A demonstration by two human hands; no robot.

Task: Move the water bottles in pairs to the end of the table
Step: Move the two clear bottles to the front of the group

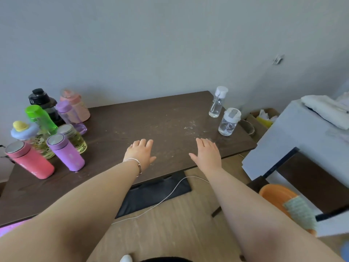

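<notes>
Clear plastic marks the pair already delivered: two transparent bottles (pixel 217 103) (pixel 228 121) with white caps stand near the right end of the dark table (pixel 151 118). The coloured bottles (pixel 49 133) crowd the left end (eight or so, though some overlap), so most of the job appears to remain. The left hand (pixel 140 153) and right hand (pixel 206 154) lie flat mid-table, fingers spread, holding nothing.
</notes>
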